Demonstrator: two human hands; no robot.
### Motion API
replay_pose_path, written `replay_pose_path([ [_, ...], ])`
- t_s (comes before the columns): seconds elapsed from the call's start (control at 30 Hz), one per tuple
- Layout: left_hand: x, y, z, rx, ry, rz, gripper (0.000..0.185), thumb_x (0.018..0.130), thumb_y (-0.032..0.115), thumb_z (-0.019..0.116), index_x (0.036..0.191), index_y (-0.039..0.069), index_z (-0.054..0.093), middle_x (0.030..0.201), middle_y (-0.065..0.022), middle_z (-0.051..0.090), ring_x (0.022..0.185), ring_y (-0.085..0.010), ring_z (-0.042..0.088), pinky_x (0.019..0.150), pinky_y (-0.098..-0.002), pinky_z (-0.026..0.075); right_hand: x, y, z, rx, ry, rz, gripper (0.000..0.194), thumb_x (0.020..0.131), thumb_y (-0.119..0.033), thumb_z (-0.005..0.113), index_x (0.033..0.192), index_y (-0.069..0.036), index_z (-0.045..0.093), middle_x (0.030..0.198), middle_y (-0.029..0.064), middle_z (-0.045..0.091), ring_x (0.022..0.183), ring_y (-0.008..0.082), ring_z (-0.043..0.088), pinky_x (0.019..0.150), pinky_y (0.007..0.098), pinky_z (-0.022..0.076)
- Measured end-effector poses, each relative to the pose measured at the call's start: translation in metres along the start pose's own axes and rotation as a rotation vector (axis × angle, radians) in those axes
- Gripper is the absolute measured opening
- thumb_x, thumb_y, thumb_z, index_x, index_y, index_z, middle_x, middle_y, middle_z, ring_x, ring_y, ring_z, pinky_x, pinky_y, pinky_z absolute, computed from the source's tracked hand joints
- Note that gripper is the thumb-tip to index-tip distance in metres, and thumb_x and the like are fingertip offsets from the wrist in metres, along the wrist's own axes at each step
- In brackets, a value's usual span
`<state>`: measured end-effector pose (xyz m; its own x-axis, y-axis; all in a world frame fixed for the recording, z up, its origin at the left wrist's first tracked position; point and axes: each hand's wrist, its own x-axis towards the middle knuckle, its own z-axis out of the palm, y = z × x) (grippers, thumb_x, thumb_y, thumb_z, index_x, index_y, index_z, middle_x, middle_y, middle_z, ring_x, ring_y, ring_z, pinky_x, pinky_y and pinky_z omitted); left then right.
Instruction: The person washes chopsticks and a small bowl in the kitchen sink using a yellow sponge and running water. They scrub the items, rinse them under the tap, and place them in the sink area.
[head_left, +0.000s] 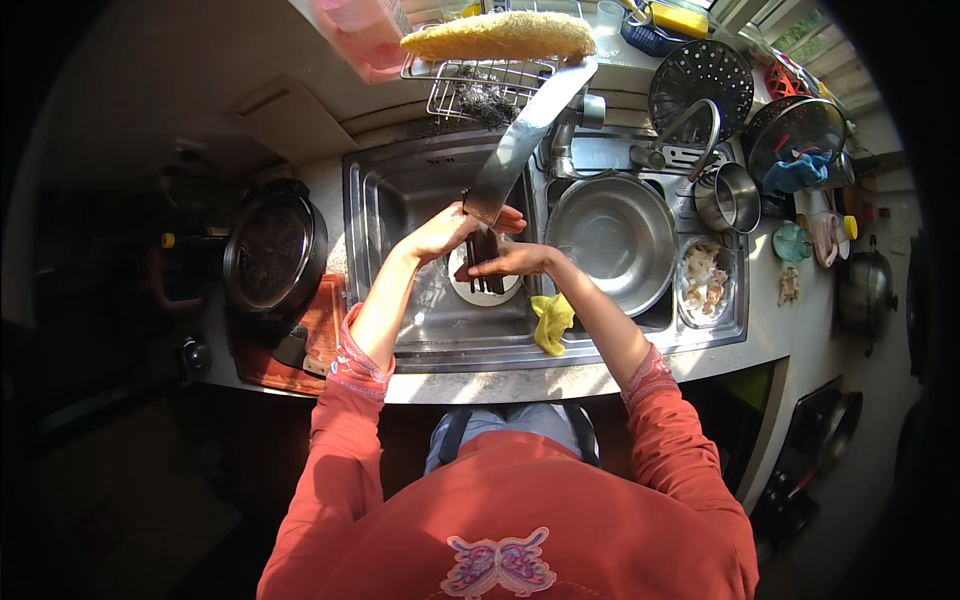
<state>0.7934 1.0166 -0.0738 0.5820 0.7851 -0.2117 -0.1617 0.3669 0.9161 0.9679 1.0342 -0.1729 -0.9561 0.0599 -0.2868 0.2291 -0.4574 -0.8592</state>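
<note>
Over the left sink basin (412, 187), my left hand (446, 231) and my right hand (517, 257) press from both sides on a bundle of dark chopsticks (484, 251). The sticks stand roughly upright between my palms, under the end of a wide metal faucet spout (517, 146). Beneath my hands a white round dish (486, 294) lies in the basin, partly hidden. A yellow cloth (553, 322) hangs over the basin's divider, close below my right forearm.
A large steel bowl (611, 240) fills the right basin, beside a strainer tray of food scraps (701, 281). A lidded pan (270, 251) stands left, near a red cutting board (326, 330). Behind are a wire rack (442, 94), a loofah (499, 37) and a steel pot (726, 196).
</note>
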Motion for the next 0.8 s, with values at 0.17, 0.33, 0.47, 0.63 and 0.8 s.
replay_pose_path([
  [0.17, 0.004, -0.007, 0.0, -0.069, -0.004, -0.053, 0.05, 0.096, 0.045, 0.054, 0.115, -0.001, 0.061, 0.11, -0.0133, 0.066, 0.105, -0.0219, 0.063, 0.099, -0.0342, 0.046, -0.003, 0.013, 0.015, -0.062, -0.005, -0.013, 0.04, 0.099, -0.028, 0.056, 0.13, -0.003, 0.058, 0.129, 0.0069, 0.061, 0.122, 0.0166, 0.054, 0.107, 0.0322, 0.0396],
  [0.33, 0.021, -0.018, 0.008, -0.186, 0.091, -0.117, 0.051, 0.1, 0.044, 0.043, 0.063, 0.01, 0.038, 0.062, 0.0003, 0.038, 0.061, -0.0125, 0.041, 0.069, -0.0282, 0.041, 0.006, 0.035, 0.018, -0.006, 0.116, -0.089, 0.04, 0.096, -0.028, 0.061, 0.127, -0.002, 0.06, 0.122, 0.0093, 0.063, 0.118, 0.0184, 0.056, 0.105, 0.0327, 0.041],
  [0.47, 0.026, -0.021, 0.011, -0.045, 0.109, -0.1, 0.046, 0.1, 0.035, 0.043, 0.062, 0.012, 0.032, 0.06, 0.0022, 0.031, 0.058, -0.0108, 0.032, 0.062, -0.0267, 0.035, 0.008, 0.042, 0.017, -0.063, 0.212, -0.208, 0.033, 0.098, -0.023, 0.059, 0.123, -0.002, 0.061, 0.12, 0.0074, 0.065, 0.113, 0.0167, 0.058, 0.101, 0.0314, 0.0436],
  [0.63, 0.029, -0.016, 0.012, -0.18, 0.137, -0.148, 0.043, 0.099, 0.032, 0.045, 0.063, 0.013, 0.033, 0.063, 0.0026, 0.032, 0.059, -0.0101, 0.031, 0.061, -0.0264, 0.033, 0.005, 0.035, 0.023, -0.103, 0.228, -0.37, 0.032, 0.099, -0.022, 0.057, 0.123, -0.001, 0.061, 0.118, 0.0079, 0.065, 0.112, 0.017, 0.058, 0.1, 0.0311, 0.0442],
  [0.8, 0.027, -0.001, 0.018, -0.043, 0.075, -0.166, 0.046, 0.101, 0.036, 0.045, 0.064, 0.013, 0.032, 0.063, 0.0021, 0.033, 0.06, -0.0105, 0.033, 0.065, -0.0274, 0.036, 0.003, 0.029, 0.022, -0.152, 0.223, -0.304, 0.036, 0.1, -0.02, 0.054, 0.133, -0.004, 0.054, 0.129, 0.0077, 0.059, 0.122, 0.0176, 0.052, 0.103, 0.0328, 0.0404],
])
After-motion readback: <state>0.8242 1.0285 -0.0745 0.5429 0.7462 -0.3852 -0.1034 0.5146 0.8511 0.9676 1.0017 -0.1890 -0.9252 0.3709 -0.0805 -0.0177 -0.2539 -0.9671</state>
